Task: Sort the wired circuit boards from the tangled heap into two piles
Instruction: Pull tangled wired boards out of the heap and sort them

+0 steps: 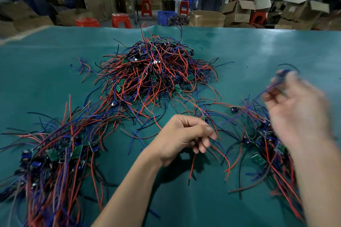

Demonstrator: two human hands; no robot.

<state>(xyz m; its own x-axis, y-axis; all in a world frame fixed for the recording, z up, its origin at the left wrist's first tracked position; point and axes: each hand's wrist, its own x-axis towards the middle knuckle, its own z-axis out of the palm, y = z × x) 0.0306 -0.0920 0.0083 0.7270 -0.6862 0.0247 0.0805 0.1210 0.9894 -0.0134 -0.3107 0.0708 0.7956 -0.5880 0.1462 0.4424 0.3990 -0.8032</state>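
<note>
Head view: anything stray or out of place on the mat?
Mostly as expected: central heap, left pile, right pile. A few wires lie apart on the green mat, left of the heap, and a tiny speck sits alone to its right. The right hand is too blurred to judge.

On the tabletop point(258, 46) the tangled heap point(156, 72) lies at my twelve o'clock. One sorted pile point(55, 156) sits at my nine o'clock, the other pile point(265, 145) at my three. My left hand point(181, 137) is between the piles, before the heap; my right hand point(295, 108) is above the three o'clock pile.
</note>
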